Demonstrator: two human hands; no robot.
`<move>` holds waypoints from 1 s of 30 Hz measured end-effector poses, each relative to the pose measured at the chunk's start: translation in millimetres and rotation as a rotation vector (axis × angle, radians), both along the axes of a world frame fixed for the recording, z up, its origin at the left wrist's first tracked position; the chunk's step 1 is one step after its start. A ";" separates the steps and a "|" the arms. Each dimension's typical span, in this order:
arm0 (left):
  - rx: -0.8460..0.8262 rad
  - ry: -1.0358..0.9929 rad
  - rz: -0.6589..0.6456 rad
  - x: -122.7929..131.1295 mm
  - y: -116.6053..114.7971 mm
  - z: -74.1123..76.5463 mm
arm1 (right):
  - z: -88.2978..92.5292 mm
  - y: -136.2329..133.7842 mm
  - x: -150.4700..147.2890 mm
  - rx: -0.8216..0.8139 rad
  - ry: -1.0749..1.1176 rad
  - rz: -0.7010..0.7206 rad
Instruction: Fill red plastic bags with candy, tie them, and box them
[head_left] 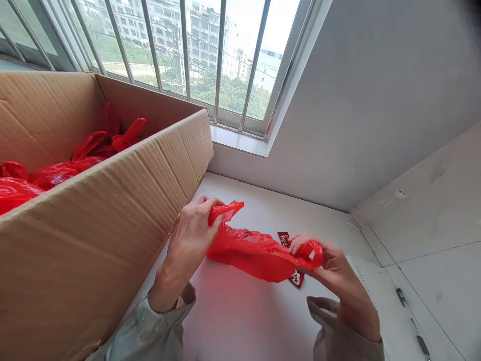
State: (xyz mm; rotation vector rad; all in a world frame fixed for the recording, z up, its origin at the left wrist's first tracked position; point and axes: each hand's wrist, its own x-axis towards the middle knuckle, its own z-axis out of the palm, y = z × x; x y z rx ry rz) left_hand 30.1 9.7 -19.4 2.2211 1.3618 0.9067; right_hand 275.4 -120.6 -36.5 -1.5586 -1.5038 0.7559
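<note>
A red plastic bag is stretched between my two hands just above a white surface. My left hand is closed round one handle loop of the bag, close to the cardboard box. My right hand is closed on the other handle loop, which wraps over its fingers. A small dark red packet with white print lies under the bag near my right hand, partly hidden.
A large open cardboard box fills the left side, holding several tied red plastic bags. A barred window and its sill lie behind. A grey wall stands at the right, with tiled floor below it.
</note>
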 end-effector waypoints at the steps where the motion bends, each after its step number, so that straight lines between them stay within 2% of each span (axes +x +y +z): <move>1: -0.024 -0.029 -0.009 0.1 -3.0 2.1 | 2.4 -7.5 2.5 0.006 0.025 0.094; 3: -0.099 -0.099 -0.049 1.6 -8.7 6.1 | 5.8 -19.0 2.3 0.047 0.049 0.161; 5: -0.192 -0.167 -0.095 3.1 -13.4 9.6 | 8.9 -23.2 -5.2 0.115 0.044 0.116; 7: -0.274 -0.224 -0.163 3.4 -17.3 12.5 | 11.9 -18.8 -18.4 0.165 0.033 0.067; 10: -0.337 -0.301 -0.272 0.6 -23.0 14.7 | 10.0 -0.3 -41.8 0.151 -0.061 0.108; 12: -0.341 -0.319 -0.310 -3.2 -26.9 15.8 | 0.2 13.8 -54.3 0.078 -0.239 0.139; 16: -0.355 -0.312 -0.416 -12.7 -32.3 21.2 | -33.7 31.5 -60.0 -0.123 -0.588 0.158; 19: -0.231 -0.252 -0.405 -20.9 -32.2 25.8 | -52.8 33.9 -49.8 -0.045 -0.658 -0.008; 22: -0.071 -0.165 -0.349 -30.2 -29.3 26.8 | -56.0 31.0 -42.8 0.048 -0.686 -0.121; 26: 0.141 -0.026 -0.310 -37.8 -30.5 24.9 | -48.1 26.1 -51.4 0.027 -0.733 -0.110; 27: 0.201 0.005 -0.269 -37.5 -34.1 25.0 | -46.6 25.7 -55.0 0.032 -0.722 -0.091; 30: 0.366 0.040 -0.043 -29.5 -56.4 27.5 | -45.3 26.7 -64.3 0.047 -0.654 -0.037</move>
